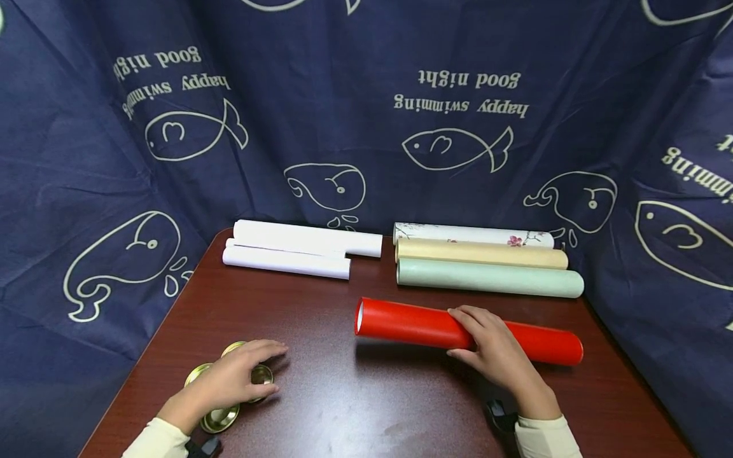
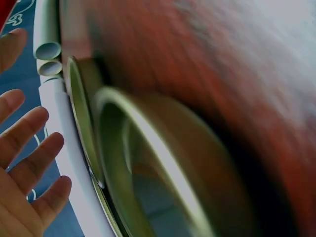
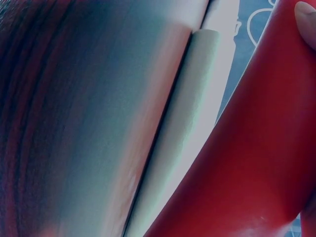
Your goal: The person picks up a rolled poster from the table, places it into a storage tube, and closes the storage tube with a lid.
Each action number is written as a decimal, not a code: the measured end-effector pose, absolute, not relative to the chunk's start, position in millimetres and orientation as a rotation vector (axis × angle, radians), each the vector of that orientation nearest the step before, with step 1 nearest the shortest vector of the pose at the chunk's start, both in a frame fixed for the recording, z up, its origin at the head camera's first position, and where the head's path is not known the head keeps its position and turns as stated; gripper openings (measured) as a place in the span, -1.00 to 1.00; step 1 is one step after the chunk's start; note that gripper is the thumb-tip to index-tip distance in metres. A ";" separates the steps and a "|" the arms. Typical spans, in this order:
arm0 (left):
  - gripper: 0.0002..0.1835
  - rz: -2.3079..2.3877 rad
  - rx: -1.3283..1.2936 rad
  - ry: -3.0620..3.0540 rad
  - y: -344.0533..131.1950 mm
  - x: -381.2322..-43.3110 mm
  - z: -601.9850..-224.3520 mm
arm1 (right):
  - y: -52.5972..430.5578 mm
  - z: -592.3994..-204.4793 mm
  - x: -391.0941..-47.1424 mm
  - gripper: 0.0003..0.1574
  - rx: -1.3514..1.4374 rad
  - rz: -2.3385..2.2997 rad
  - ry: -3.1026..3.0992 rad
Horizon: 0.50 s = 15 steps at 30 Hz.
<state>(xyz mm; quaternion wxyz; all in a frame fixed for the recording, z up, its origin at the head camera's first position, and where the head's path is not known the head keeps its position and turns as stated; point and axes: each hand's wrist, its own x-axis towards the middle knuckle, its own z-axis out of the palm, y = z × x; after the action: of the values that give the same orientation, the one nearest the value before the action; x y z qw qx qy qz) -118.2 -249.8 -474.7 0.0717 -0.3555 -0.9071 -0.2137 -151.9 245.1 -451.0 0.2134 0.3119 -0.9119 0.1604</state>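
My right grip (image 1: 495, 350) clasps the red tube (image 1: 415, 323) near the bench's (image 1: 332, 401) right edge, likely the lifting step; my left grip (image 1: 230, 376), empty and spread above gold lids (image 1: 220, 417), probably should pinch one next.

"good night" (image 1: 469, 79), "happy swimming" (image 1: 460, 106), upside-down on cloth (image 1: 343, 83)

Head view looks down; right wrist's (closer) shares the red tube (image 1: 409, 323).
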 end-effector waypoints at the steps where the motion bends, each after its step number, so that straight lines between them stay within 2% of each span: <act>1: -0.37 -0.605 -1.082 -2.724 -251.3 -117.8 -475.5 | 245.1 -451.0 -151.8 -0.06 0.863 0.447 -2.533; 15: -0.36 -0.403 -1.144 -2.818 -260.8 -112.7 -480.9 | 244.0 -453.6 -152.1 -0.05 0.855 0.459 -2.543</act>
<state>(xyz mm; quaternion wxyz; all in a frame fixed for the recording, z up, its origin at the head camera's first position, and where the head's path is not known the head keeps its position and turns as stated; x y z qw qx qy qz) -112.7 -260.8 -480.9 0.0368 -0.3728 -0.9179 -0.1311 -152.1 244.0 -453.6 0.2084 0.3073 -0.9138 0.1649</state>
